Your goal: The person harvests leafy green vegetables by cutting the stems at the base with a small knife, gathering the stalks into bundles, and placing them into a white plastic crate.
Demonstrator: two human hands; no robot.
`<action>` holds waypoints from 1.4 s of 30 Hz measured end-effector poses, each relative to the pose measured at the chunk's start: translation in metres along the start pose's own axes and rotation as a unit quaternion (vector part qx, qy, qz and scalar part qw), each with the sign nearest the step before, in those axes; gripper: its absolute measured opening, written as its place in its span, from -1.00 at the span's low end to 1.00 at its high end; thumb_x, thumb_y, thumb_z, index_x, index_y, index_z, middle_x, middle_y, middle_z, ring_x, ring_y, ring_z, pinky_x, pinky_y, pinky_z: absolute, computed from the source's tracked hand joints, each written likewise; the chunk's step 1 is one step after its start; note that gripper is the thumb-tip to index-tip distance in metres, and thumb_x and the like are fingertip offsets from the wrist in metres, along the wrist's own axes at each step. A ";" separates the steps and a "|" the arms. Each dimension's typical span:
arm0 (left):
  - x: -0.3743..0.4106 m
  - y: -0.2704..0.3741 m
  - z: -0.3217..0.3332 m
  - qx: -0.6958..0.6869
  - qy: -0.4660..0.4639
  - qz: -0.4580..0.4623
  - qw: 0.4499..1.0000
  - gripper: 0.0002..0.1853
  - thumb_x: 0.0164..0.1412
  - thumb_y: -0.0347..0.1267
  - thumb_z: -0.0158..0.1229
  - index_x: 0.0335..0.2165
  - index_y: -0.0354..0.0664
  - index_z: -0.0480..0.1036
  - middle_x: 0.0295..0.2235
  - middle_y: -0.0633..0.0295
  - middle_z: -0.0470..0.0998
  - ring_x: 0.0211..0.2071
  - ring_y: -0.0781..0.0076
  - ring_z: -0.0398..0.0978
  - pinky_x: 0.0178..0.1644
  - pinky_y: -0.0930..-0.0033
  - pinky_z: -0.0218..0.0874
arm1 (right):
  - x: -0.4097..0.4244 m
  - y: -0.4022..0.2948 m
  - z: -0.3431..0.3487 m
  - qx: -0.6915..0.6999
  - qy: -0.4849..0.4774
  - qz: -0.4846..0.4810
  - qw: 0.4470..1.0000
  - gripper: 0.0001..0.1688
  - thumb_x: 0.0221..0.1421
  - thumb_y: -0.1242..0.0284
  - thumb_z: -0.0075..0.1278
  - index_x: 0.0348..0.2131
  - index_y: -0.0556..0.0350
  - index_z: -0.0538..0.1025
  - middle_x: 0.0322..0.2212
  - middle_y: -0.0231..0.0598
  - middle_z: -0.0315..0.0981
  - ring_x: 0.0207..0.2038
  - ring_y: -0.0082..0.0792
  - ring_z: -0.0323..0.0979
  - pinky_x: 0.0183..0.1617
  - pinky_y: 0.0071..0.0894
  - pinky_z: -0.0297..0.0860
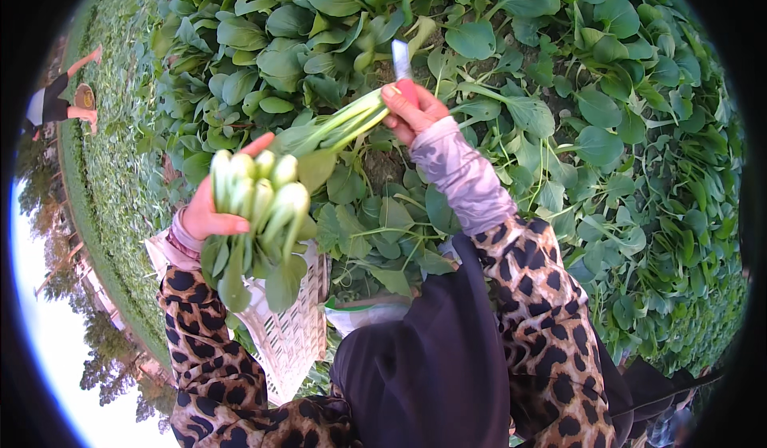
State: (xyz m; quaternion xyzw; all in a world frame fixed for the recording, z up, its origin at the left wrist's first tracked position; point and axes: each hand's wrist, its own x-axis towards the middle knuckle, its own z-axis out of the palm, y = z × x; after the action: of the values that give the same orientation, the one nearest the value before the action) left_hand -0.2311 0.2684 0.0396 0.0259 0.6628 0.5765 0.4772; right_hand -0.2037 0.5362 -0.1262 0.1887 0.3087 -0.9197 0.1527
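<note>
My left hand (207, 211) is wrapped around a bunch of leafy greens (260, 193) that look like bok choy, pale stem ends up and dark leaves hanging down. In my right hand (416, 109) is a knife with a red handle (407, 90) and a short, broad blade (400, 58) pointing away from me. The thumb and fingers of that same hand also pinch the stem end of a single bok choy plant (344, 121). Its leaves reach back toward the left hand, partly behind the bunch.
Dense rows of growing bok choy (281, 58) spread ahead and to the right. A white plastic crate (287, 328) stands by my left knee, next to a white and green bag (365, 313). Another person (51, 100) is far off at left, near a round basket (84, 96).
</note>
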 end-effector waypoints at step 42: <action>0.068 -0.076 0.071 0.372 -0.086 -0.215 0.899 0.09 -0.34 -0.25 0.28 0.16 -0.18 -0.15 -0.25 -0.04 0.41 -0.23 0.14 0.43 -0.07 0.31 0.24 | 0.030 0.111 -0.064 -0.751 -0.083 0.054 0.653 -0.58 0.10 0.17 -0.22 -0.23 0.07 0.47 -0.32 0.00 0.46 -0.22 0.06 0.40 -0.16 -0.12 0.35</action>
State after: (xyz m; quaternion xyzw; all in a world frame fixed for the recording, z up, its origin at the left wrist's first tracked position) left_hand -0.1818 0.3352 -0.0528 0.1076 0.7749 0.1664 0.6002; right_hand -0.1698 0.4864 -0.2437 -0.0504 0.8692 -0.3764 0.3167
